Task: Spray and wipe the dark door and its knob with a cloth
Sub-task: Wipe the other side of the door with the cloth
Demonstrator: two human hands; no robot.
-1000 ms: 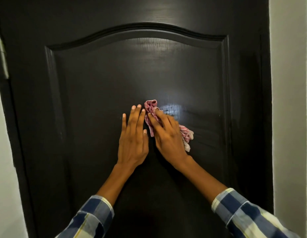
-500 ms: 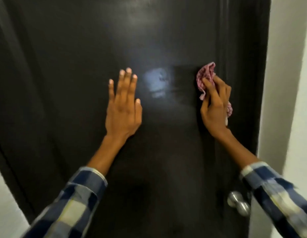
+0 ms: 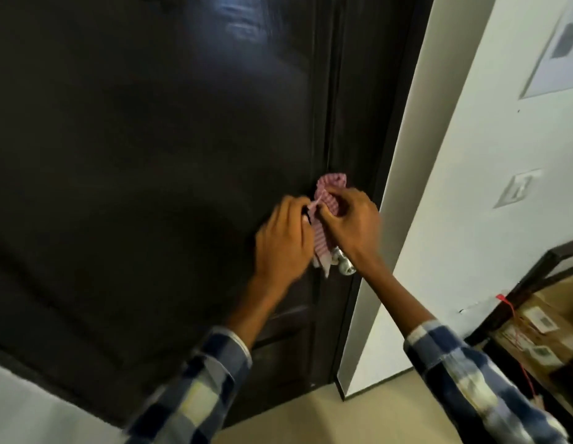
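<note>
The dark door (image 3: 150, 155) fills the left and middle of the head view. Its silver knob (image 3: 343, 263) pokes out near the door's right edge, partly covered. A pink checked cloth (image 3: 323, 216) hangs over the knob. My right hand (image 3: 352, 224) grips the cloth's upper part just above the knob. My left hand (image 3: 283, 241) pinches a corner of the same cloth from the left. Both hands are blurred by motion. No spray bottle is in view.
A white door frame (image 3: 400, 193) and a white wall with a light switch (image 3: 517, 189) stand to the right. A dark shelf (image 3: 535, 315) holding cardboard boxes sits at the lower right. Beige floor (image 3: 359, 418) lies below.
My view has dropped down the door to the knob. My right hand carried the cloth down from the upper panel onto the knob. My left hand left the door's surface and took hold of the cloth.
</note>
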